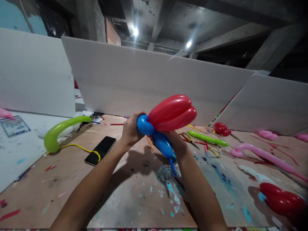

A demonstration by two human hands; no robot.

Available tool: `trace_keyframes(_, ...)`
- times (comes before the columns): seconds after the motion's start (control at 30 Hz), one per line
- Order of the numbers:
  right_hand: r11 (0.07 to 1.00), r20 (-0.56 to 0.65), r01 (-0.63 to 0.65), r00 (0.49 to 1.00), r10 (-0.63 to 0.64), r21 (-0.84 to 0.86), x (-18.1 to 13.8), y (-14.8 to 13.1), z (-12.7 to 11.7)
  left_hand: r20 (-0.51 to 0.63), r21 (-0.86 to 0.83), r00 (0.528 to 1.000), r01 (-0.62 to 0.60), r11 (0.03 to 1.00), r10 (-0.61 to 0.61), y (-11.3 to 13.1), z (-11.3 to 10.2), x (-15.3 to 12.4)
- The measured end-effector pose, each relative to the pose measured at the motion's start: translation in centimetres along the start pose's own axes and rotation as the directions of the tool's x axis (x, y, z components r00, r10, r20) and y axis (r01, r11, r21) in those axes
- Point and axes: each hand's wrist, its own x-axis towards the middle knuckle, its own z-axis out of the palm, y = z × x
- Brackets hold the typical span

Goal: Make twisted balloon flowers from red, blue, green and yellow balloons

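Both my hands hold a twisted balloon figure above the table's middle. Its red double-lobed part (173,112) sticks up and to the right. A round blue bubble (145,125) sits at its left end, and a longer blue segment (164,144) runs down to a thin loose tail. My left hand (130,130) is closed around the blue bubble from the left. My right hand (177,143) is wrapped round the lower blue segment, fingers mostly hidden behind it.
A paint-spattered brown table (125,192) carries a black phone (101,150), a curved green balloon (60,131), a straight green balloon (207,138), pink balloons (262,154), red balloons (282,200) and scissors (190,139). White foam boards (144,80) wall off the back.
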Motion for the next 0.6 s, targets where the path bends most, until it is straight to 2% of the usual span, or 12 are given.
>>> trace_keyframes(0.07, 0.993, -0.002, 0.021, 1.0, -0.021, 0.118, 0.5, 0.4, 0.9, -0.059, 0.002, 0.998, 0.028, 1.0, -0.028, -0.5, 0.4, -0.2)
trace_keyframes(0.13, 0.978, -0.038, 0.072, 0.997, -0.066, 0.195, 1.0, 0.7, 1.5, -0.021, -0.088, 0.998, 0.052, 0.995, -0.054, -0.9, 0.4, 0.0)
trace_keyframes(0.23, 0.97, -0.188, 0.172, 0.972, -0.14, 0.17, 1.6, 1.0, 1.5, 0.203, -0.311, 0.979, 0.041, 0.95, 0.024, -1.3, -0.3, 0.7)
trace_keyframes(0.33, 0.959, -0.393, 0.284, 0.882, -0.26, 0.005, 1.7, 1.0, 1.0, 0.369, -0.479, 0.92, 0.067, 0.875, 0.132, -1.3, -1.0, 1.2)
trace_keyframes(0.37, 0.946, -0.418, 0.315, 0.851, -0.317, -0.077, 1.7, 1.0, 0.7, 0.377, -0.513, 0.915, 0.08, 0.854, 0.141, -1.3, -1.0, 1.2)
trace_keyframes(0.43, 0.909, -0.406, 0.354, 0.814, -0.416, -0.222, 1.7, 1.1, 0.3, 0.329, -0.548, 0.936, 0.081, 0.833, 0.125, -1.2, -0.8, 1.2)
trace_keyframes(0.53, 0.888, -0.339, 0.345, 0.832, -0.44, -0.306, 1.6, 1.3, -0.2, 0.204, -0.496, 0.974, 0.014, 0.868, 0.101, -1.1, -0.4, 1.1)
trace_keyframes(0.6, 0.876, -0.263, 0.343, 0.859, -0.439, -0.339, 1.4, 1.3, -0.6, 0.152, -0.438, 0.978, -0.066, 0.897, 0.146, -0.9, -0.4, 1.1)
